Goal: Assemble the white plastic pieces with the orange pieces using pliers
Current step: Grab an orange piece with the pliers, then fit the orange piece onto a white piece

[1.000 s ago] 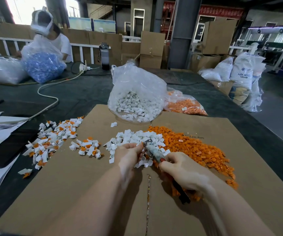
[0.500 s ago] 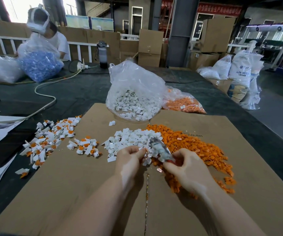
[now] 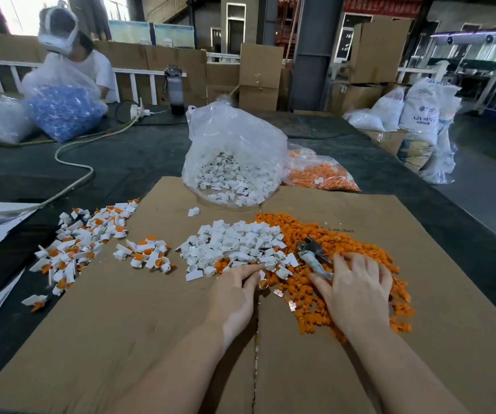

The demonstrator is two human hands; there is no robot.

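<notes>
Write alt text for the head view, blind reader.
Two hands work over cardboard: the left hand pinches a white piece at the loose white pile, and the right hand holds pliers over the orange pile. Assembled pieces lie to the left.

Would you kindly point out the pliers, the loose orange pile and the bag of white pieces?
pliers [image 3: 312, 256]: head view, on the metal head beside the right hand.
loose orange pile [image 3: 345, 237]: head view, on its far middle.
bag of white pieces [image 3: 235, 150]: head view, on the clear plastic front.
</notes>
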